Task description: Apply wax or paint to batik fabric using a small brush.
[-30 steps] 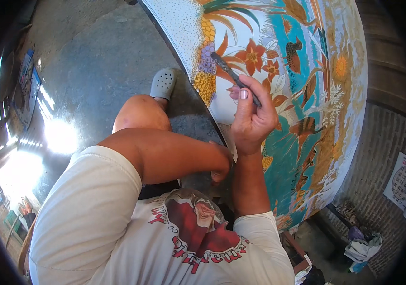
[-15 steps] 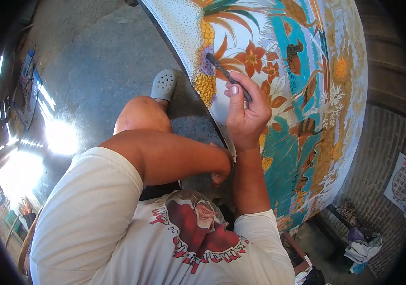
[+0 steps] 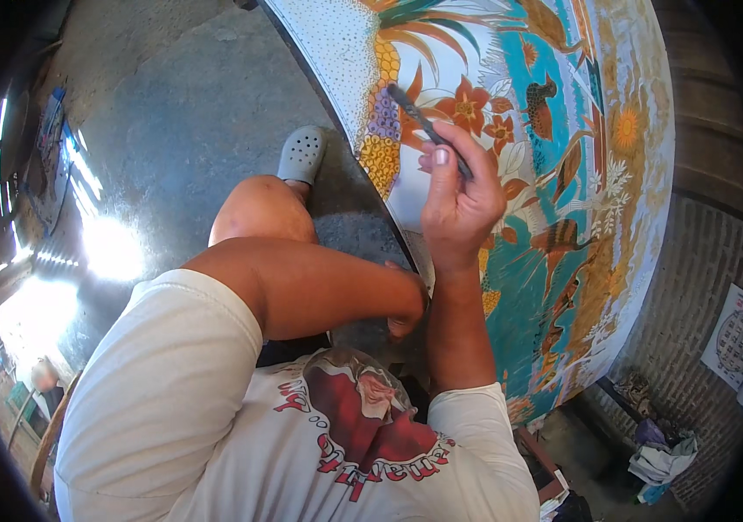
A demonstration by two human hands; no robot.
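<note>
A thin dark brush-like stick (image 3: 417,115) is pinched between the thumb and fingers of my right hand (image 3: 463,196). Its blunt tip rests on or just over the painted cloth (image 3: 410,204), beside a band of small purple rounded shapes; contact cannot be made out. Yellow rounded shapes border the purple ones, and red-brown flowers lie to the right. My left forearm crosses in front of my body. At the cloth's near left edge is my left hand (image 3: 406,300), bent at the wrist, its fingers mostly hidden.
The large cloth slopes away to the right, with birds and plants on teal and brown. A grey clog (image 3: 303,152) is on my foot on the concrete floor (image 3: 189,104). Bundled fabric (image 3: 663,457) lies by the brick wall (image 3: 684,252). A person (image 3: 45,383) appears at the lower left.
My right hand and the stick have shifted slightly right, the tip moving up from the purple shapes' middle toward their right side. My left hand stays put. A person has come into view lower left.
</note>
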